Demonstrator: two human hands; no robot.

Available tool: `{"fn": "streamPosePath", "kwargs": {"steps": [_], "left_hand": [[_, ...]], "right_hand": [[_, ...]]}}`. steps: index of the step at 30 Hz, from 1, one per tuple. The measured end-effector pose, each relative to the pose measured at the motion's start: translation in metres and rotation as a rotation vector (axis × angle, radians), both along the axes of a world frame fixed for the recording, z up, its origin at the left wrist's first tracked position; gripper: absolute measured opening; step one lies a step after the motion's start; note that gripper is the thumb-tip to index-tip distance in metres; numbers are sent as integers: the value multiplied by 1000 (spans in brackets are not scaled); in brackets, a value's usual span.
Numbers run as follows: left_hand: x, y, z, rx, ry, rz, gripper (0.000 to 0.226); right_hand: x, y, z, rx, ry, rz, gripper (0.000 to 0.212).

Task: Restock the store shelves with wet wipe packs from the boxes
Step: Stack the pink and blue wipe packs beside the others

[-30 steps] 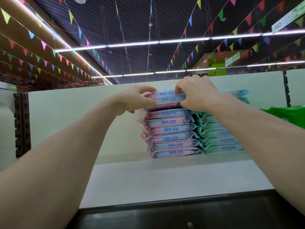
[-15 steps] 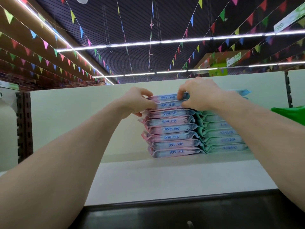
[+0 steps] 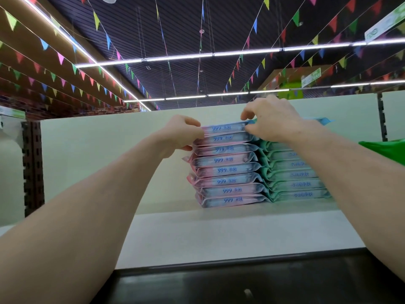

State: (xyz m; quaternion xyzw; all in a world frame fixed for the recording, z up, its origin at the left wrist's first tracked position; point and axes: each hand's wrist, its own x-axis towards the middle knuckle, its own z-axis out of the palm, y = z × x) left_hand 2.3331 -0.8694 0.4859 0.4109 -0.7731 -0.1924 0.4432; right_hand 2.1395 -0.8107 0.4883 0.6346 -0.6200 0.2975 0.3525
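- Between the fingers of both hands, at the top of the pink stack (image 3: pixel 228 170), lie the top two packs (image 3: pixel 223 133) of wet wipes, printed "999" on their front edges
- left hand (image 3: pixel 182 134): its fingers (image 3: pixel 192 123) curl over the left end of those two packs with the thumb underneath, clamped on them
- right hand (image 3: pixel 271 121): its fingers (image 3: pixel 246 115) are bent over the right end of the same packs, the thumb tip against the front edge of the uppermost one; the forefinger stands a little raised above it
- below the fingers, six more pink packs lie flat, one on another, down to the white shelf (image 3: pixel 219 235); their left ends are not quite in line
- just right of the pink stack and touching it, under the right hand's wrist, stands a teal stack (image 3: pixel 300 174) of packs on the same shelf
- behind both stacks and beyond the fingers rises the pale back panel (image 3: pixel 105 154)
- well right of the right hand a green bag (image 3: pixel 385 150) shows past the forearm
- far left of the left hand a dark slotted upright (image 3: pixel 32 167) stands at the panel's edge
- above the fingers, strings of coloured bunting (image 3: pixel 94 84) and light strips (image 3: pixel 245 52) cross the dark ceiling
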Motion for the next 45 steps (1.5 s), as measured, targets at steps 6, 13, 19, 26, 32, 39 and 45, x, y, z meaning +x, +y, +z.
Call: {"fn": "streamPosePath", "kwargs": {"steps": [6, 13, 19, 26, 32, 39, 45], "left_hand": [[5, 7, 3, 217, 127, 61, 53], [-1, 13, 3, 449, 257, -126, 47], [-3, 12, 0, 449, 330, -182, 57], [-5, 11, -4, 389, 276, -168, 15], [-6, 7, -7, 204, 47, -55, 62], [-8, 7, -10, 92, 27, 4, 73], [-10, 3, -7, 55, 101, 33, 72]], "right_hand": [[-3, 0, -1, 23, -24, 27, 29], [0, -4, -2, -25, 29, -4, 26], [4, -3, -4, -50, 44, -14, 27], [17, -10, -6, -108, 110, -18, 27], [8, 3, -1, -14, 45, 1, 21], [7, 1, -5, -10, 9, -34, 21], [10, -2, -6, -35, 65, -26, 20]]}}
